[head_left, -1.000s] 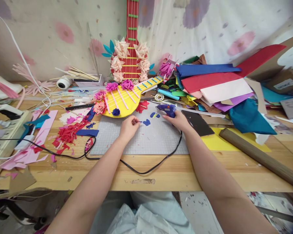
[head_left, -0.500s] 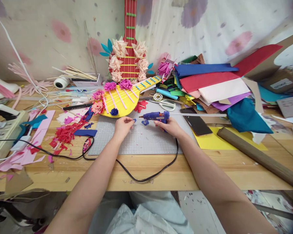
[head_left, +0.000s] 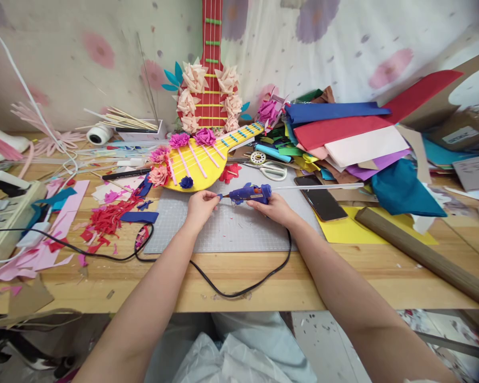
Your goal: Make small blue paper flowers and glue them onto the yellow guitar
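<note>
My right hand (head_left: 277, 210) is closed around the handle of a blue hot glue gun (head_left: 249, 193), whose nozzle points left. A long clear glue stick (head_left: 319, 186) sticks out of its back. Between the pinched fingertips of my left hand (head_left: 201, 208) is a small blue paper piece (head_left: 220, 196), with the nozzle tip at or very near it. Both hands are above a grey cutting mat (head_left: 231, 234). Just behind lies a yellow paper-covered guitar-like instrument (head_left: 195, 165) with pink, magenta and dark blue paper flowers. A red paper flower (head_left: 230, 173) is beside it.
A red flowered instrument (head_left: 211, 96) stands at the back. Red paper scraps (head_left: 109, 215) lie left. A black cord (head_left: 239, 295) loops across the table front. On the right are scissors (head_left: 274, 170), a phone (head_left: 321, 198), a brown roll (head_left: 419, 250) and stacked coloured paper (head_left: 347, 133).
My right hand has moved the glue gun slightly left, bringing its nozzle to the blue paper piece. The left hand has stayed almost still.
</note>
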Demonstrator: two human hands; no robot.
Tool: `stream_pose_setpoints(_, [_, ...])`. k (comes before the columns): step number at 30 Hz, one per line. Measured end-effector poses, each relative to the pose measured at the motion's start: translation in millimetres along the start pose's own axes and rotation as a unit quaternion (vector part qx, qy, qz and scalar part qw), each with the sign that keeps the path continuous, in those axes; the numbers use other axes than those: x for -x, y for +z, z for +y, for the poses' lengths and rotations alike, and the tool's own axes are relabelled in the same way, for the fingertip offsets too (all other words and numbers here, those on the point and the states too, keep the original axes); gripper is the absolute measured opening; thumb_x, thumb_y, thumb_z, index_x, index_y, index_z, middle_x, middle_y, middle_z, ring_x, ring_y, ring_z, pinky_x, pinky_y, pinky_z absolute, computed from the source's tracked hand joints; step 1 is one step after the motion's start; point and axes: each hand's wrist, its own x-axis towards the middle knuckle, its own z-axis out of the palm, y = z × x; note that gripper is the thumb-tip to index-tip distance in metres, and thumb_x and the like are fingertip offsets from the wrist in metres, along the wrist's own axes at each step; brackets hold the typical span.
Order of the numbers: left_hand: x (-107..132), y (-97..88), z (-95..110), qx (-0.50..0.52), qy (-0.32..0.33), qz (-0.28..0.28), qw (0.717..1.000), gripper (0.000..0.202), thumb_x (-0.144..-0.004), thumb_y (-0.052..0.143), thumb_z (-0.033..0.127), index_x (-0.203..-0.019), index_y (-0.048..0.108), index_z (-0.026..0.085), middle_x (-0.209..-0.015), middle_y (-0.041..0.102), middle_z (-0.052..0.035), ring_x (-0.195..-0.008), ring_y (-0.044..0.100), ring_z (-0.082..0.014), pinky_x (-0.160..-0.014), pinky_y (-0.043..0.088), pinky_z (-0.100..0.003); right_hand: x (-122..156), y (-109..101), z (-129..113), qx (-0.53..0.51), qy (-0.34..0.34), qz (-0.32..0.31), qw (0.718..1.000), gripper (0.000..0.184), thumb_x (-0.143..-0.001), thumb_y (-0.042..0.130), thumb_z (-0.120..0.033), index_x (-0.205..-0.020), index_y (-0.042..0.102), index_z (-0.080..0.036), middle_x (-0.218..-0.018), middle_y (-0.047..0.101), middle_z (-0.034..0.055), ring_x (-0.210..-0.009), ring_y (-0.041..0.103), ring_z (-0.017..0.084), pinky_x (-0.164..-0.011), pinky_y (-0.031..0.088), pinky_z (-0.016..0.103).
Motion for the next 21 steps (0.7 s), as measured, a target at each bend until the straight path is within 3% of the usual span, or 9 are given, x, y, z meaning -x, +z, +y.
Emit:
stream_pose_setpoints(13, [3.3,-0.7,2.2,0.016,-0.003,-0.007,1.0,0.012,-0.061,0.068,0.022,-0.066,0.058,0.016,-0.051,0.055,0.0036,-0.042,0.047,-0.0071,-0.034,0.025,-0.017,0.4,0.1,-0.9,-0.006,-0.01,-0.001,1.0,0.045,-0.07,0.06,-0.06,-0.087,0.067,-0.019,-0.064,0.06,0.0007,-0.067,0.055,0.017,-0.067,0.044,0.031])
stream_pose_setpoints(21, [3.8,-0.4,3.4,0.002,0.0,-0.014,1.0,0.011,-0.063,0.067,0.022,-0.067,0.059,0.015,-0.051,0.054,0.0036,-0.04,0.047,-0.007,-0.034,0.025,-0.018,0.4,-0.8,-4.0,-0.007,-0.008,0.001,1.0,0.04,-0.07,0.06,-0.058,-0.076,0.066,-0.019,-0.061,0.057,0.0003,-0.068,0.055,0.017,-0.066,0.044,0.03])
